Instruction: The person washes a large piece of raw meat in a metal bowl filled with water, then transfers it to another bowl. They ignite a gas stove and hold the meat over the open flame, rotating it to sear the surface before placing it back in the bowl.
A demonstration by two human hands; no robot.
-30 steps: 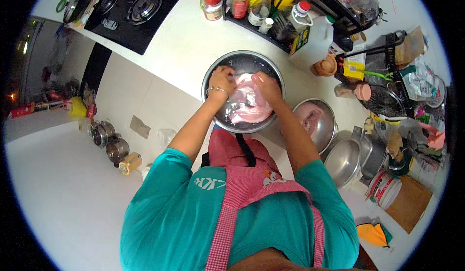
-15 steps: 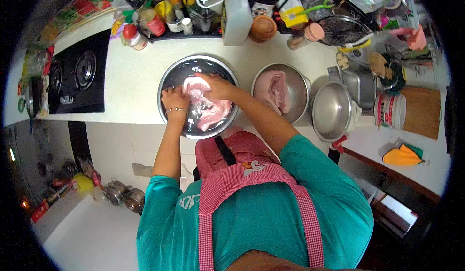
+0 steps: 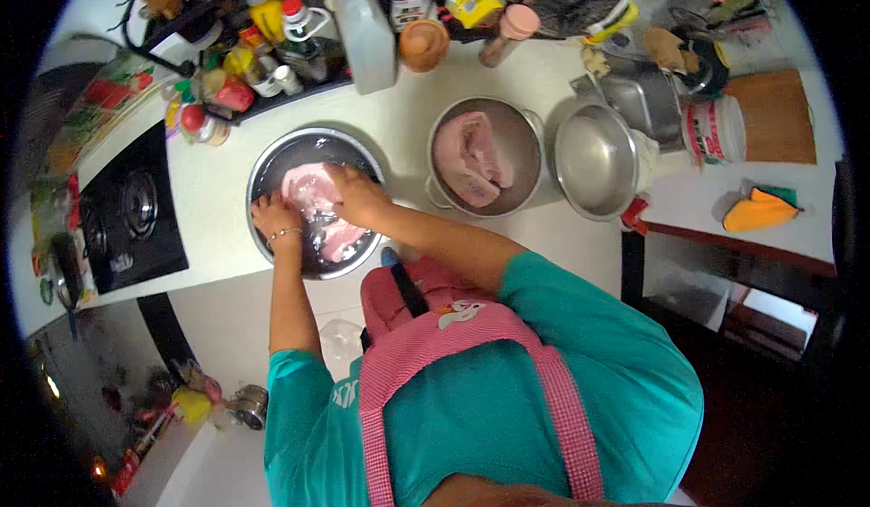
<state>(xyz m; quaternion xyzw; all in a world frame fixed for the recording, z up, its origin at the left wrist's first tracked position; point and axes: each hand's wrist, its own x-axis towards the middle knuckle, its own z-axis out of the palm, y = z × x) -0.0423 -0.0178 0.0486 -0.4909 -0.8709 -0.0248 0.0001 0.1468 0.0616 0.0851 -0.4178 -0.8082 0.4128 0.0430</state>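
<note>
A round steel basin (image 3: 256,235) of water stands on the counter before me, holding a pale pink slab of raw meat (image 3: 313,190). At the basin's left side is my left hand (image 3: 275,215), palm down with its fingers apart and a thin bracelet at the wrist; its inner edge is next to the meat. My right hand (image 3: 361,199) reaches in from the right and grips the meat's right side, its fingertips partly hidden. To the right, a steel pot (image 3: 530,176) with side handles holds another thick piece of raw meat (image 3: 471,158).
An oval steel bowl (image 3: 594,163) and a rectangular metal tray (image 3: 639,99) are right of the pot. A black cooktop (image 3: 136,208) lies at left. Bottles and a large plastic jug (image 3: 367,40) line the counter's back. A wooden board (image 3: 770,117) and an orange cloth (image 3: 759,211) are far right.
The whole view has turned and shifted, so the basin and pot appear farther left. Both hands stay in the basin; the meat under them has shifted slightly and lies more bunched together.
</note>
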